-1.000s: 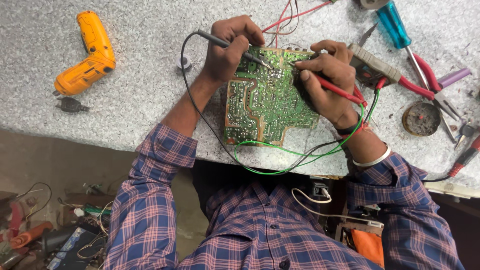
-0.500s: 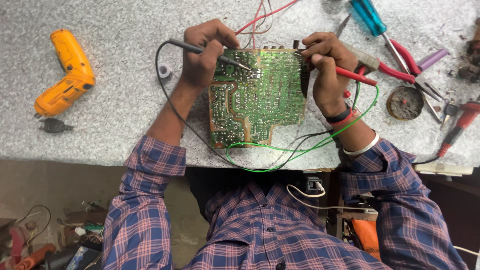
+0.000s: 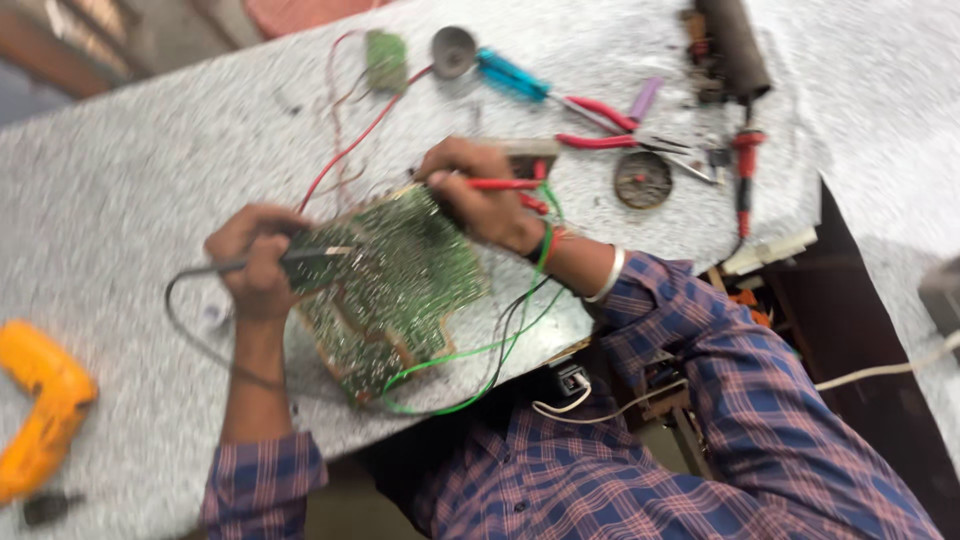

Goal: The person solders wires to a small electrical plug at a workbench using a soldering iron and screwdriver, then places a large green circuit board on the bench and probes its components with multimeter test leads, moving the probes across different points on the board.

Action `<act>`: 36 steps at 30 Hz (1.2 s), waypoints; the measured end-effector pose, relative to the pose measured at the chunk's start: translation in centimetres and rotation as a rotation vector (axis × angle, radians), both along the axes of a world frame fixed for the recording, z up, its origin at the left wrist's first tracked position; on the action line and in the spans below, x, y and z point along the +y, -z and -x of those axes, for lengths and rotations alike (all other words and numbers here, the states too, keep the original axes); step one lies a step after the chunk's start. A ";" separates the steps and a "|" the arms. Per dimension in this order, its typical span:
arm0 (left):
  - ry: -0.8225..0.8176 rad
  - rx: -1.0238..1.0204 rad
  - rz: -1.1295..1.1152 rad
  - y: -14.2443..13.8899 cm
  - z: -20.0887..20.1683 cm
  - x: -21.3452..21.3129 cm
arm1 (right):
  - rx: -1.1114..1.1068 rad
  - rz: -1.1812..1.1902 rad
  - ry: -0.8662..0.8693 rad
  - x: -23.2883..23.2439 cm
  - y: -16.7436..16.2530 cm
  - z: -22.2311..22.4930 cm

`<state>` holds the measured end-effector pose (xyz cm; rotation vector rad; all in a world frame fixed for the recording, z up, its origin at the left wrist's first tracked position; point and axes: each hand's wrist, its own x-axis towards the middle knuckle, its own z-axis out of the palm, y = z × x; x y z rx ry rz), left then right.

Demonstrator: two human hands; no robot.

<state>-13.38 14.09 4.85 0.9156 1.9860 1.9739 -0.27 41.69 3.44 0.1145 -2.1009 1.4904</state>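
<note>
Two probes meet the green circuit board (image 3: 395, 290) lying solder-side up on the speckled bench (image 3: 140, 180): the left hand (image 3: 258, 262) grips the black probe (image 3: 300, 258) at the board's left edge, the right hand (image 3: 480, 195) pinches the red probe (image 3: 500, 184) at its top corner, so testing appears under way, unfinished.

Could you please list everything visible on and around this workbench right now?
circuit board: one, green, bench centre, under both hands
black probe: one, dark, tip on the board
red probe: one, over the board's top edge
wires: several, green and black, looping off the board's near side
power drill: one, orange, far left
pliers: one, red-handled, upper centre
screwdriver: one, blue-handled, beside the pliers
round tin: one, dark, right of the hands
worktop: one, speckled grey
left hand: holds the black probe
right hand: holds the red probe
</note>
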 end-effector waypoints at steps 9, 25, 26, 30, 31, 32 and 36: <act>-0.021 0.003 0.006 0.4 -0.4 0.0 | -0.035 0.022 -0.003 -0.3 -1.1 -0.7; -0.004 -0.014 -0.030 0.8 0.3 0.0 | 0.031 -0.037 -0.050 0.1 -1.2 -0.2; -0.006 -0.011 -0.032 0.9 0.4 0.1 | 0.007 -0.035 -0.048 0.1 -1.2 -0.1; 0.038 -0.030 -0.056 0.8 0.6 0.1 | -0.025 -0.028 -0.039 -0.2 -1.3 0.0; 0.027 -0.037 -0.044 0.7 0.6 0.1 | -0.008 -0.036 -0.035 -0.2 -1.4 0.1; 0.017 -0.038 -0.035 0.7 0.7 0.1 | 0.010 -0.045 -0.036 -0.3 -1.5 0.2; 0.007 -0.006 -0.012 0.5 0.6 0.1 | 0.020 -0.041 -0.025 -0.6 -1.7 0.3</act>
